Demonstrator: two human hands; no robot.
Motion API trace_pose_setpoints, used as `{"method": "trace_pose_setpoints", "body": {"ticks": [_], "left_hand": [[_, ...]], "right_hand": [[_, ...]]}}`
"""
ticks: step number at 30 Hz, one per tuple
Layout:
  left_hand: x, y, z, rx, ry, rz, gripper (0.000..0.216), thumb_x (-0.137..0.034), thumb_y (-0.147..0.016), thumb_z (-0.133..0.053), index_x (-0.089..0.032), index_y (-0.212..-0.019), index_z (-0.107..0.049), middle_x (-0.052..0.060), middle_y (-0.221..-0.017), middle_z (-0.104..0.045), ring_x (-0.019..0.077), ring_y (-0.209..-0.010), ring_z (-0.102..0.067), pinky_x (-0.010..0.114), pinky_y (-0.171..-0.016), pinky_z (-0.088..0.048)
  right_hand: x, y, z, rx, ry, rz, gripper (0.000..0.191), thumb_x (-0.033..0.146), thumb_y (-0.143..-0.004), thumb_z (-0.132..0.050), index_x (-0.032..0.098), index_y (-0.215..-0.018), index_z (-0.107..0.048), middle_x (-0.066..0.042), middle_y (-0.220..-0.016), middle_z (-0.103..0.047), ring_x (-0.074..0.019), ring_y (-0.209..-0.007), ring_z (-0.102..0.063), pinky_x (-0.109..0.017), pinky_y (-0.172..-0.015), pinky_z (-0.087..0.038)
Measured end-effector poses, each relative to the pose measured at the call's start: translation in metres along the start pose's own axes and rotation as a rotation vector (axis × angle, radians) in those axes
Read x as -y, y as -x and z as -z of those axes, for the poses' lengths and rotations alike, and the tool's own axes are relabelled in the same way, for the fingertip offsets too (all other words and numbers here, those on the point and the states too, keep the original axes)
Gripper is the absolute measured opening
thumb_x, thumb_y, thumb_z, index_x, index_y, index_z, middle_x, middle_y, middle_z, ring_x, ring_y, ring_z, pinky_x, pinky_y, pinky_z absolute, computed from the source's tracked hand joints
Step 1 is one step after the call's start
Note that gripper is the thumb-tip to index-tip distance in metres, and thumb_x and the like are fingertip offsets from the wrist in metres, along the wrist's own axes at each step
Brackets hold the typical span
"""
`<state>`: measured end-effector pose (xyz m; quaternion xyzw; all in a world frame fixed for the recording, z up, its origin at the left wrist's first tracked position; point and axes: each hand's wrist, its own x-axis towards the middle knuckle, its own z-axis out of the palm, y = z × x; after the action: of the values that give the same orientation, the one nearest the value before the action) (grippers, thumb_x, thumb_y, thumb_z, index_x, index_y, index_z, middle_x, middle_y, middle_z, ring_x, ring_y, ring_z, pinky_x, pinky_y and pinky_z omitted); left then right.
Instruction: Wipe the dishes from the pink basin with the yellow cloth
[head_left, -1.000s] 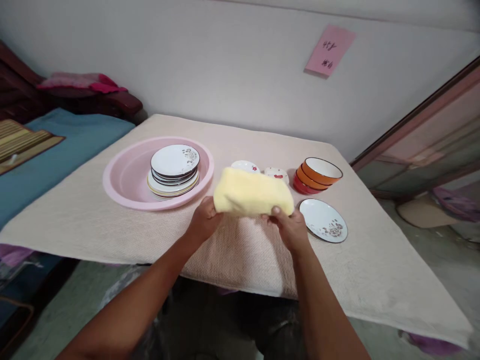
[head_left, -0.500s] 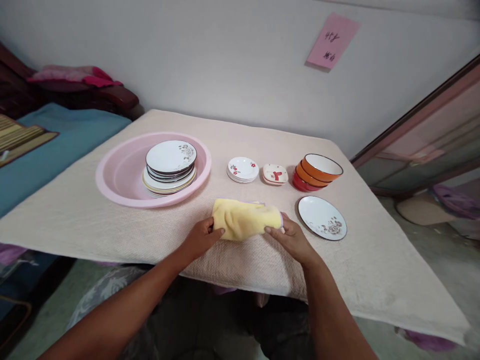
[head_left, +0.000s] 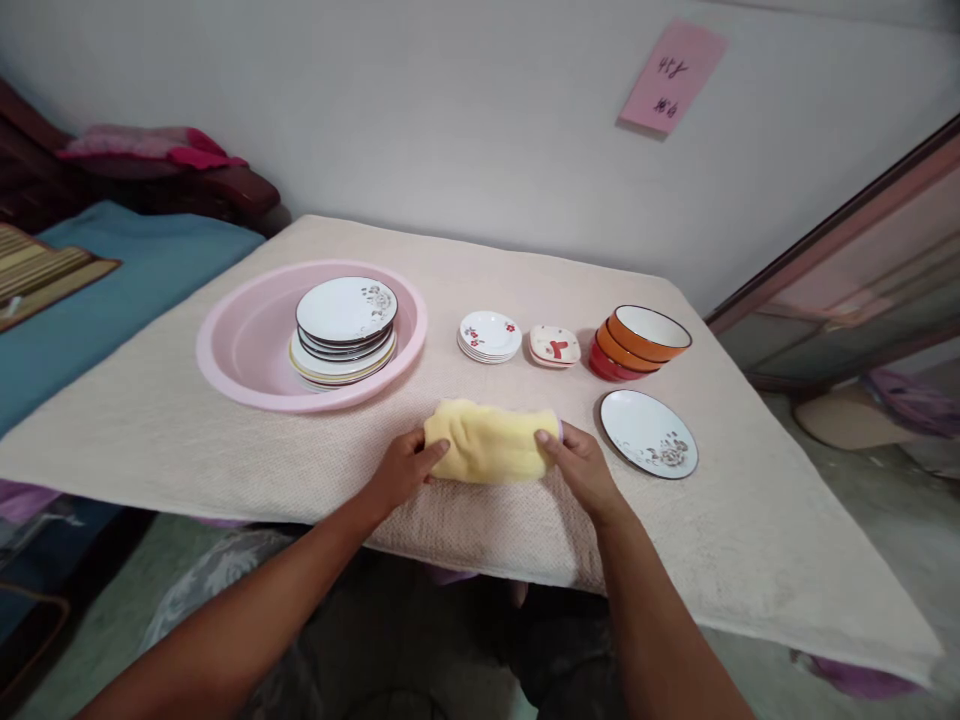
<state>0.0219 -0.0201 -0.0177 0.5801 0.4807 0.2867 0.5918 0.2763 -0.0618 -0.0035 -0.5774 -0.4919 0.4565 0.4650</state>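
A folded yellow cloth is stretched between my two hands, just above the near part of the table. My left hand grips its left end, thumb on top and fingers underneath. At the other end my right hand pinches the cloth near its purple-trimmed edge. Right of that hand lies a single white plate with a dark rim and a floral print. The fingers beneath the cloth are mostly hidden.
A pink basin on the left holds a stack of plates. Small flowered plates, squarish dishes and stacked orange and red bowls stand farther back on the cloth-covered table. Behind it rises a wall with a pink note.
My right hand has shifted its hold slightly, its thumb now farther over the cloth. The cloth looks flatter and its lower edge straighter. The dishes stay in place; the view has moved a little.
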Motion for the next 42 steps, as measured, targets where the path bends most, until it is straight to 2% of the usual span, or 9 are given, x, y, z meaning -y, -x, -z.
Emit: {"method": "trace_pose_setpoints", "body": {"ticks": [4,8,13,17,20,26,33,38,42], "left_hand": [[0.0,0.005,0.0,-0.048,-0.049,-0.171,0.035,-0.032,-0.079,-0.053,-0.017,-0.11,-0.057,0.003,-0.087,-0.063,0.0159,-0.075,-0.057,0.026,-0.063,-0.046],[0.005,0.004,0.0,-0.012,-0.19,-0.079,0.05,-0.023,-0.074,-0.053,-0.017,-0.123,-0.051,0.006,-0.096,-0.065,0.0185,-0.08,-0.058,0.027,-0.064,-0.047],[0.001,0.001,-0.001,0.083,-0.212,-0.035,0.035,-0.037,-0.077,-0.055,-0.014,-0.103,-0.061,0.007,-0.09,-0.066,0.02,-0.077,-0.059,0.03,-0.064,-0.047],[-0.006,0.0,0.001,0.062,-0.116,-0.005,0.038,-0.047,-0.077,-0.056,-0.015,-0.097,-0.062,0.005,-0.083,-0.065,0.018,-0.069,-0.058,0.028,-0.058,-0.045],[-0.003,-0.002,0.002,0.036,-0.135,0.007,0.034,-0.044,-0.08,-0.051,-0.015,-0.093,-0.062,0.003,-0.074,-0.063,0.016,-0.062,-0.055,0.026,-0.052,-0.04],[0.008,-0.004,0.001,-0.072,-0.449,-0.068,0.021,-0.036,-0.074,-0.057,-0.016,-0.08,-0.056,0.003,-0.075,-0.06,0.0166,-0.067,-0.053,0.028,-0.058,-0.038],[0.001,-0.013,0.012,-0.102,-0.548,0.024,0.042,-0.058,-0.073,-0.053,-0.017,-0.08,-0.056,0.006,-0.076,-0.062,0.0209,-0.067,-0.056,0.03,-0.057,-0.035],[-0.007,-0.017,0.0,-0.081,-0.638,-0.034,0.025,-0.039,-0.068,-0.062,-0.017,-0.08,-0.058,0.008,-0.081,-0.063,0.0225,-0.07,-0.056,0.03,-0.057,-0.034],[-0.017,-0.015,-0.008,-0.035,-0.423,-0.14,0.013,-0.022,-0.067,-0.056,-0.018,-0.078,-0.051,0.002,-0.077,-0.058,0.0163,-0.068,-0.052,0.027,-0.059,-0.037]], "right_hand": [[-0.003,-0.002,0.001,-0.057,-0.156,0.032,0.039,0.043,-0.077,-0.06,0.019,-0.107,-0.06,-0.004,-0.092,-0.067,-0.0175,-0.073,-0.06,-0.028,-0.064,-0.047],[-0.012,-0.006,0.007,-0.007,0.16,-0.149,0.029,0.041,-0.074,-0.06,0.016,-0.089,-0.063,-0.002,-0.075,-0.065,-0.0162,-0.062,-0.056,-0.024,-0.053,-0.042],[-0.003,-0.002,0.005,0.036,0.174,-0.026,0.028,0.044,-0.077,-0.058,0.018,-0.085,-0.06,0.0,-0.075,-0.061,-0.0147,-0.065,-0.053,-0.024,-0.056,-0.042],[0.011,0.004,0.0,0.129,0.107,0.044,0.029,0.044,-0.076,-0.061,0.019,-0.092,-0.059,-0.001,-0.081,-0.061,-0.0157,-0.072,-0.054,-0.025,-0.063,-0.044],[0.01,0.005,0.002,0.173,0.246,0.046,0.033,0.044,-0.077,-0.059,0.02,-0.099,-0.06,-0.002,-0.088,-0.063,-0.0179,-0.079,-0.055,-0.026,-0.066,-0.044],[-0.013,0.001,0.016,0.079,0.681,-0.027,0.016,0.033,-0.078,-0.051,0.019,-0.081,-0.059,0.0,-0.072,-0.06,-0.0151,-0.065,-0.05,-0.024,-0.057,-0.034],[-0.012,-0.004,0.019,-0.041,0.896,-0.118,0.019,0.033,-0.079,-0.052,0.018,-0.086,-0.059,-0.005,-0.077,-0.064,-0.0169,-0.067,-0.054,-0.027,-0.06,-0.035],[0.005,-0.012,0.0,-0.333,0.791,0.199,0.027,0.036,-0.084,-0.049,0.018,-0.102,-0.058,-0.008,-0.09,-0.061,-0.0202,-0.08,-0.057,-0.032,-0.071,-0.043],[0.02,-0.019,-0.023,-0.134,0.669,0.433,0.038,0.039,-0.081,-0.057,0.02,-0.113,-0.054,-0.01,-0.109,-0.057,-0.0241,-0.103,-0.053,-0.038,-0.089,-0.042]]}}
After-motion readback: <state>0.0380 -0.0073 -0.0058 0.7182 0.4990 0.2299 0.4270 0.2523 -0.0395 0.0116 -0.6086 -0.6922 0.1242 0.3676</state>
